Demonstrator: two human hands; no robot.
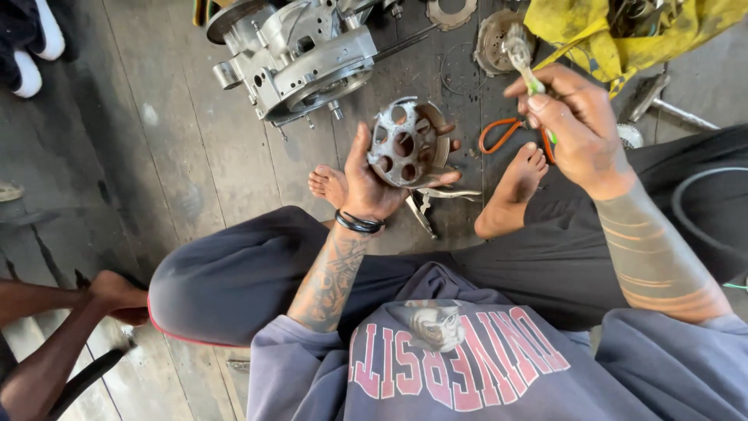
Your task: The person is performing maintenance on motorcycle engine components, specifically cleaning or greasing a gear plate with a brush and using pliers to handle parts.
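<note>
My left hand (368, 181) grips a round grey metal hub (407, 143) with several large holes, held up over my bare feet. My right hand (573, 125) is closed around a small brush (523, 56) with a green handle and worn pale bristles, raised to the right of the hub and apart from it. I sit on a dark wooden floor with my knees spread.
A large grey engine casing (300, 51) lies on the floor (171, 156) ahead. Orange-handled pliers (502, 132) and silver pliers (436, 199) lie by my feet. A yellow cloth (615, 31) with parts sits at top right. Another person's legs (54, 327) are at lower left.
</note>
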